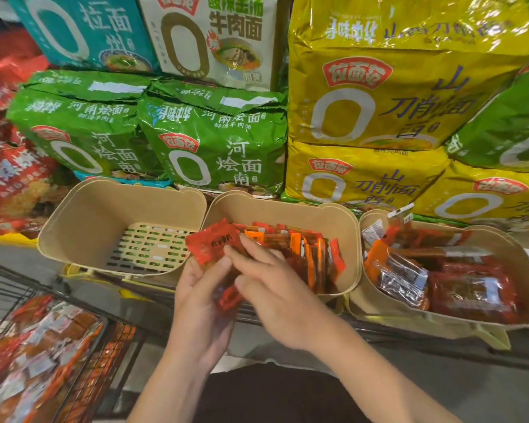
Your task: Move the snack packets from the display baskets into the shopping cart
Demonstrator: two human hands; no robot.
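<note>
Left hand: your left hand (200, 296) grips a bunch of red snack packets (217, 244) from below, thumb pressed on the front of the top one, fingers curled behind.
Right hand: your right hand (275, 288) lies over the same bunch, fingertips pinching at the packets against the left palm.
Where the packets are: the bunch sits in front of the middle basket (287, 213), which holds a row of orange and red packets on edge; the right basket (379, 297) is well stocked; the left basket (83, 221) shows only its slotted floor.
Cart: the shopping cart (19, 288) stands down at your left, packets already inside.
Slip risk: the wrappers look slick, so a loose squeeze could let the lower ones slide out between your palms.
Drop risk: swing left too low and the bunch could catch the cart's wire rim and spill to the floor.
Left-behind risk: the upright row may topple flat, hiding packets.
</note>
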